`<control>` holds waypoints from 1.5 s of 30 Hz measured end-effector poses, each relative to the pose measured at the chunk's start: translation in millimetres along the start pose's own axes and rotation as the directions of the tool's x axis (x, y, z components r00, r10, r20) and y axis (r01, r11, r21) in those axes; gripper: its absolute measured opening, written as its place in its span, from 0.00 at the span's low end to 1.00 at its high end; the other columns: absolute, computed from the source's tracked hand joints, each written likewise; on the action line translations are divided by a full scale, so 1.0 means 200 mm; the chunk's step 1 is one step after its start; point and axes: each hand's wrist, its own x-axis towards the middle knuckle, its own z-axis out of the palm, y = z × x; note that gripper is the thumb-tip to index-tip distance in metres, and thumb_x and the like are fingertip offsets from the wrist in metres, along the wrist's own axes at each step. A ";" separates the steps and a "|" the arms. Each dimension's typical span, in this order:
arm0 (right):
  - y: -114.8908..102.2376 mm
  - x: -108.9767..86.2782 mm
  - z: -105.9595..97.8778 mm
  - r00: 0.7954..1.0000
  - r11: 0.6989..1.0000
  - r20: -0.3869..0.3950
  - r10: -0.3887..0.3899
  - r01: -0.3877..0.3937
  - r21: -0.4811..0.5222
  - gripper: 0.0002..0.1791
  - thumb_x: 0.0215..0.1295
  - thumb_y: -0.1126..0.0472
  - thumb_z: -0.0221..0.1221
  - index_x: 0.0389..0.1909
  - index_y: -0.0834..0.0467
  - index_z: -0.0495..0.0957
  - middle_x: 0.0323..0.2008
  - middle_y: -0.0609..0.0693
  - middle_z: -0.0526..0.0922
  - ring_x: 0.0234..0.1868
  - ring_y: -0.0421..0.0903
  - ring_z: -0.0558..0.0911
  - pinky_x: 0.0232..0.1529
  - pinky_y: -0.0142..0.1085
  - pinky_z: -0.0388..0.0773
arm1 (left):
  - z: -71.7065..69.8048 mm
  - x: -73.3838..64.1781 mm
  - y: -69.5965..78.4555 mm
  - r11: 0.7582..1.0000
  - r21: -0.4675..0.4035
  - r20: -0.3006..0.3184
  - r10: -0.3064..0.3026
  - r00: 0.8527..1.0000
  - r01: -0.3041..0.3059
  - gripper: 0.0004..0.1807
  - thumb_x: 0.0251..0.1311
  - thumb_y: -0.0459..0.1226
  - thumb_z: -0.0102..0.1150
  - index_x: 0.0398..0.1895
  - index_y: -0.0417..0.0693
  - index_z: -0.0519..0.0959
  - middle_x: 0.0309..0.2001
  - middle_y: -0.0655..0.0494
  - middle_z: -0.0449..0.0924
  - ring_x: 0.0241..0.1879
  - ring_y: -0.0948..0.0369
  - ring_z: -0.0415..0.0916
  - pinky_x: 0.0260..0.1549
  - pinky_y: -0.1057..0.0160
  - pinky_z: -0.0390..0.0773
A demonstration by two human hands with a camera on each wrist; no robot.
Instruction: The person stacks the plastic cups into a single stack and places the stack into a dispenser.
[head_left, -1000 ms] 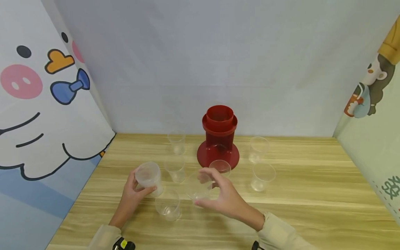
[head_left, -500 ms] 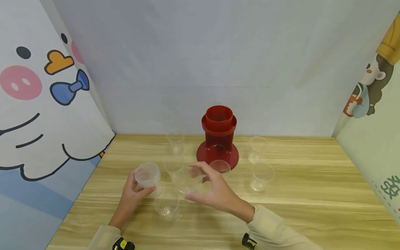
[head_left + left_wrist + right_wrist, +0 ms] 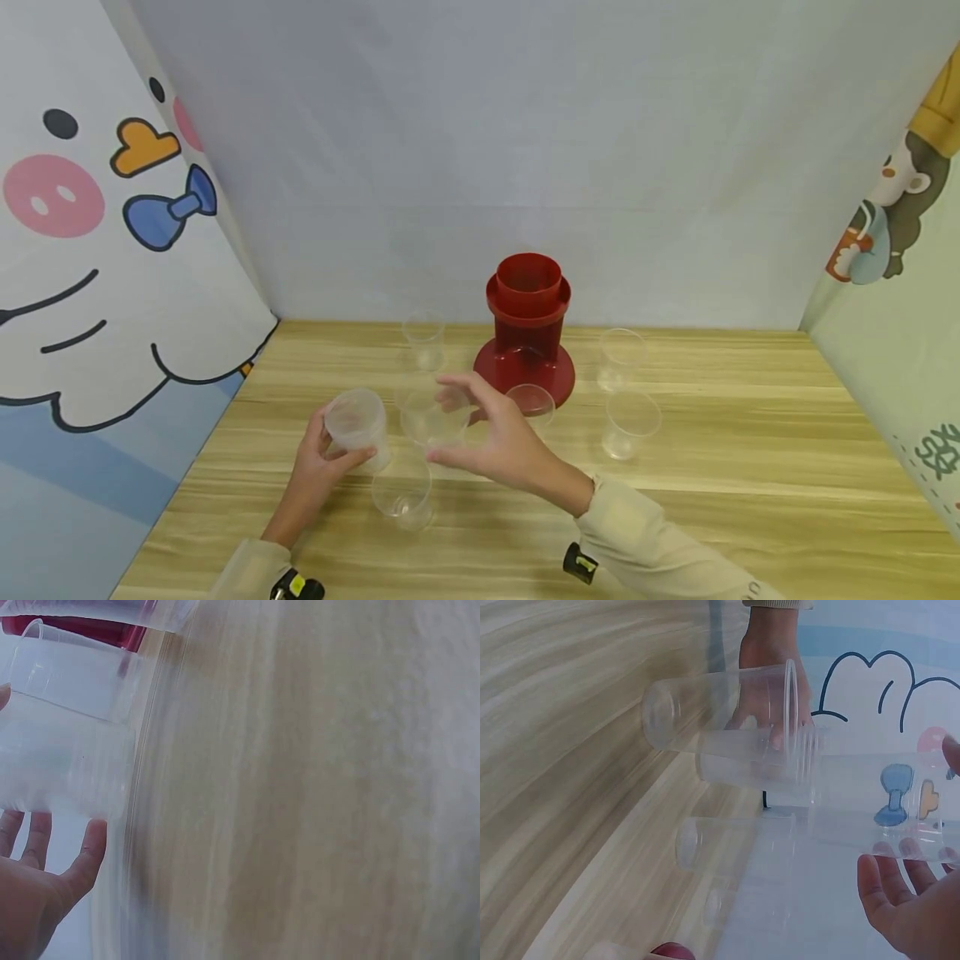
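My left hand [image 3: 322, 462] grips a frosted-looking stack of clear plastic cups [image 3: 356, 427] at the left of the table. In the left wrist view, fingers and thumb lie around the upright stack [image 3: 67, 761]. My right hand [image 3: 502, 437] holds a single clear plastic cup [image 3: 435, 421] between thumb and fingers, right of the stack. From the right wrist view, this cup [image 3: 870, 802] is raised above the standing cups. One clear cup [image 3: 402, 493] stands just in front of the hands, and another [image 3: 425, 337] stands behind them. A further cup behind the held one is partly covered.
A red plastic stand [image 3: 528, 325] with a round base sits at the back centre, a clear cup [image 3: 531, 402] in front of it. Two clear cups [image 3: 621, 358] stand to its right. A pale cloth wall [image 3: 525, 150] closes off the wooden table [image 3: 750, 467] behind.
My right hand has moved left and slightly away from me with its cup, towards the standing cups on the left. My left hand and its stack have stayed in place.
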 end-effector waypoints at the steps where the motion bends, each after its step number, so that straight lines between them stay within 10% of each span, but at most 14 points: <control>1: 0.00 0.01 0.00 1.000 1.000 0.001 -0.001 0.001 0.002 0.38 0.47 0.57 0.73 0.61 0.48 0.67 0.50 0.46 0.78 0.50 0.45 0.78 0.45 0.44 0.75 | 0.00 0.00 0.00 1.000 0.002 -0.001 0.000 1.000 0.000 0.44 0.51 0.35 0.70 0.69 0.54 0.56 0.61 0.53 0.65 0.59 0.58 0.63 0.46 0.67 0.73; 45: -0.04 0.43 0.15 0.994 1.000 0.104 -0.012 0.009 0.027 0.41 0.51 0.59 0.70 0.66 0.57 0.63 0.55 0.52 0.75 0.53 0.44 0.77 0.51 0.38 0.75 | -0.02 0.02 0.00 0.999 -0.043 0.029 -0.012 1.000 0.013 0.41 0.52 0.31 0.68 0.67 0.48 0.56 0.60 0.51 0.65 0.57 0.59 0.65 0.52 0.56 0.69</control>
